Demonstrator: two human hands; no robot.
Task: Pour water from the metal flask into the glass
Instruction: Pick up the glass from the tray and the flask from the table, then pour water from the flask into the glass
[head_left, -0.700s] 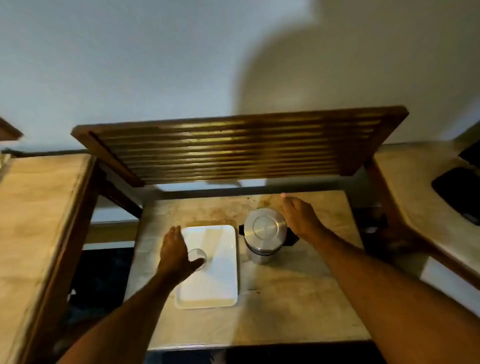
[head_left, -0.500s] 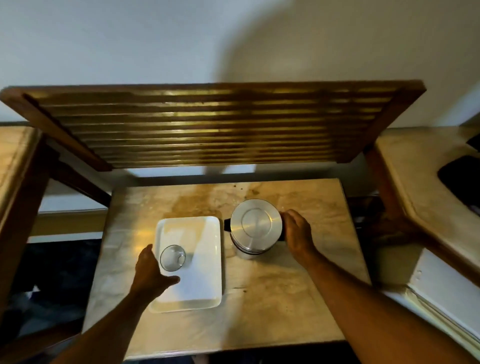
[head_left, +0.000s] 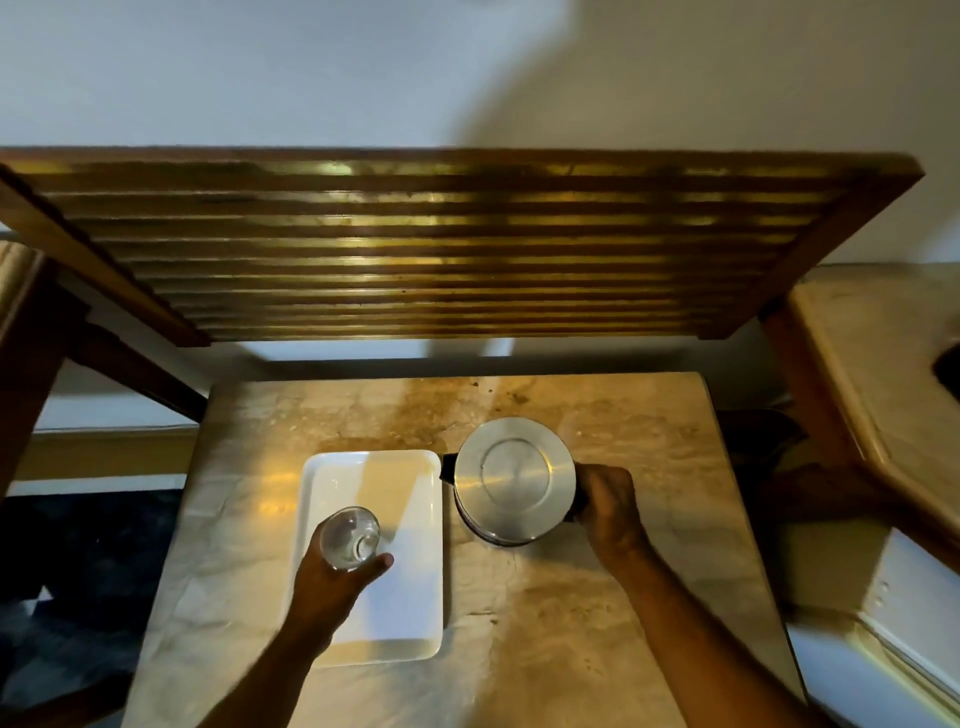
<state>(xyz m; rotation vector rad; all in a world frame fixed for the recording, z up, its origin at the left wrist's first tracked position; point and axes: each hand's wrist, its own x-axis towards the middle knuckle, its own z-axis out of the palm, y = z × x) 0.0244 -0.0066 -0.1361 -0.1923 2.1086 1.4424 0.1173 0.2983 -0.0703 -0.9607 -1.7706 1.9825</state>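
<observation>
A clear empty glass (head_left: 349, 538) is in my left hand (head_left: 332, 587), held over the left part of a white rectangular tray (head_left: 410, 499). Whether the glass still touches the tray I cannot tell. To the tray's right stands the metal flask (head_left: 514, 480), seen from above with its round steel lid closed and a black spout toward the tray. My right hand (head_left: 610, 512) is closed around the flask's black handle on its right side. The flask looks slightly tilted or raised.
Everything sits on a small marble-topped table (head_left: 649, 597). A slatted wooden shelf (head_left: 441, 244) overhangs the table's far side. A marble counter (head_left: 893, 364) with a dark sink edge lies to the right, another counter edge at far left.
My left hand has closed around the glass and drawn it toward me. My right hand has moved from beside the flask onto its handle and gripped it.
</observation>
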